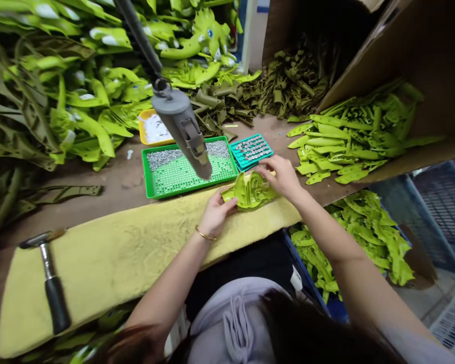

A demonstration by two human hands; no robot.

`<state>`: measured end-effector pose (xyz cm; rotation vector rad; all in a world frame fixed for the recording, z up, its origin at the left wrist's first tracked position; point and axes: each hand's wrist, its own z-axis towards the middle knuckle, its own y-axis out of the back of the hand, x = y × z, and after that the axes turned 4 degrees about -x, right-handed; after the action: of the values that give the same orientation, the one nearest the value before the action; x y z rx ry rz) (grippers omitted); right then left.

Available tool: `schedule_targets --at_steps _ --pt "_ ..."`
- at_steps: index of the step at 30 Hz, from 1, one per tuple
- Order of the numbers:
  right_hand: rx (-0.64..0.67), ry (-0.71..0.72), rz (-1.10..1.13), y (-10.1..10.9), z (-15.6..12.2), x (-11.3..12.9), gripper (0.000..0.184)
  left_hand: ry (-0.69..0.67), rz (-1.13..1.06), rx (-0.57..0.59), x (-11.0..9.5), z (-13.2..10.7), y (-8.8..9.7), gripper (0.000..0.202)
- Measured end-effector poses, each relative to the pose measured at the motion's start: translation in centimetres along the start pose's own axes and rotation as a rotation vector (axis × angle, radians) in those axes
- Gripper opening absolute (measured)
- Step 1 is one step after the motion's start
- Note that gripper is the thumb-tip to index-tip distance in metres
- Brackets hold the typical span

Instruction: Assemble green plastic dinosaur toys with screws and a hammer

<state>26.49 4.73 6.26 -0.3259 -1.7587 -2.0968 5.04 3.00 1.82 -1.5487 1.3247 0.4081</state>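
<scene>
Green plastic piece (250,191) appears light and flexible; hold by its edges. Left hand (217,212) and right hand (282,177) grasp opposite ends.

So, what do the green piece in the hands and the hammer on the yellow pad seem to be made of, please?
The green piece looks like moulded soft plastic or rubber, semi-matte, with smooth folds; which one is unclear. The hammer seems steel, grey with a metallic shine, and its black grip looks like rubber or plastic.
</scene>
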Motion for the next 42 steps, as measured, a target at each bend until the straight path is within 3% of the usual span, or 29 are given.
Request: schedule_targets --at_steps 3,7,11,14,20,25,28,31,36,42 --pt "-0.01 -0.096 -0.113 -2.0 4.7 -0.6 0.029 -0.009 -0.04 -0.047 -0.5 0.2 1.2 0.055" --pt "0.056 -0.077 -0.177 -3.3 6.3 -0.8 0.024 -0.009 -0.06 -0.045 -0.2 0.1 1.6 0.056" --pt "-0.108 -0.062 -0.061 -2.4 4.7 -0.3 0.018 -0.01 -0.056 -0.063 -0.1 0.2 1.5 0.056" --pt "-0.222 0.027 0.06 -1.8 2.4 0.6 0.019 -0.005 -0.064 -0.066 -0.1 0.2 1.5 0.059" --pt "-0.105 0.144 -0.05 -3.1 -1.1 1.8 0.025 0.007 -0.08 -0.073 0.0 0.3 1.6 0.056" --pt "-0.169 0.045 -0.043 -3.3 2.5 0.0 0.03 0.004 -0.065 -0.061 0.0 0.3 1.7 0.057" --pt "-0.062 0.037 -0.072 -3.8 5.6 -1.5 0.026 0.003 -0.058 -0.062 -0.1 0.3 1.7 0.057" --pt "0.0 0.068 -0.079 -4.2 6.8 -2.0 0.021 0.005 -0.062 -0.061 -0.1 0.2 1.6 0.057" --pt "-0.177 0.062 0.093 -3.2 4.0 -0.3 0.014 0.016 -0.071 -0.056 0.0 0.3 1.6 0.057" --pt "-0.133 0.138 0.015 -3.7 -0.5 1.2 0.018 0.017 -0.086 -0.073 0.1 0.3 1.7 0.057"
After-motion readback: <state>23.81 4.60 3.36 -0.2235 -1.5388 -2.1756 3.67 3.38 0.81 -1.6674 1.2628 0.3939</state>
